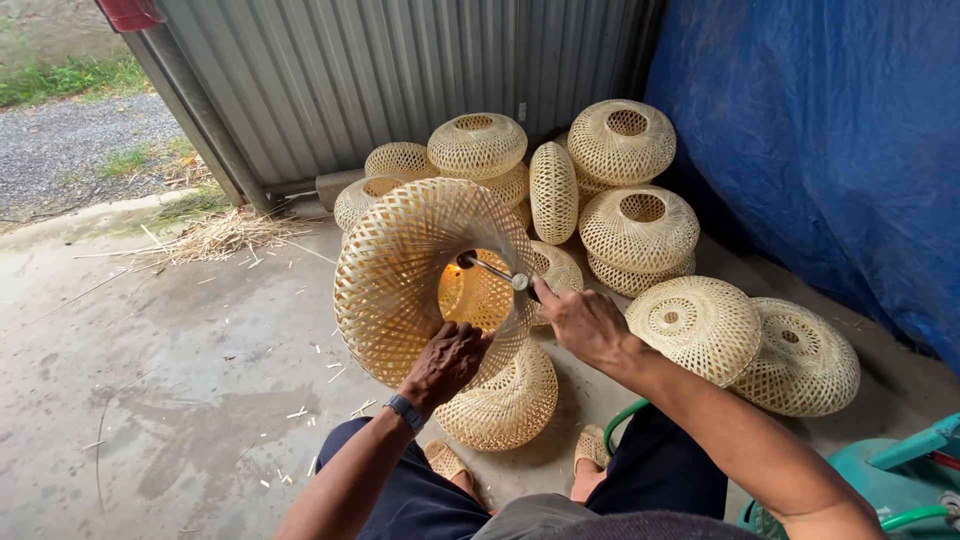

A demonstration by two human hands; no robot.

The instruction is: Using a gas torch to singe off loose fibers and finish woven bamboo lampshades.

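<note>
Surroundings: woven bamboo shades (640, 228) piled against the corrugated metal wall (330, 70), a blue tarp (820, 140) to the right, straw scraps (215, 235) on the concrete floor (150, 350).

Item: your large woven bamboo lampshade (400, 265), pale, open-lattice, glowing orange inside, held above your knees.

Your left hand (445, 362) grips its rim; your right hand (585, 322) clasps a metal torch (495, 272) aimed inside.

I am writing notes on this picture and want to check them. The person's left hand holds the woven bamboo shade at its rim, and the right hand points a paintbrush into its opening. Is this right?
Not quite. In the head view, the right hand holds a metal gas torch with a flame glowing inside, not a paintbrush. The rest stands: the left hand grips the rim of the woven bamboo shade.
</note>
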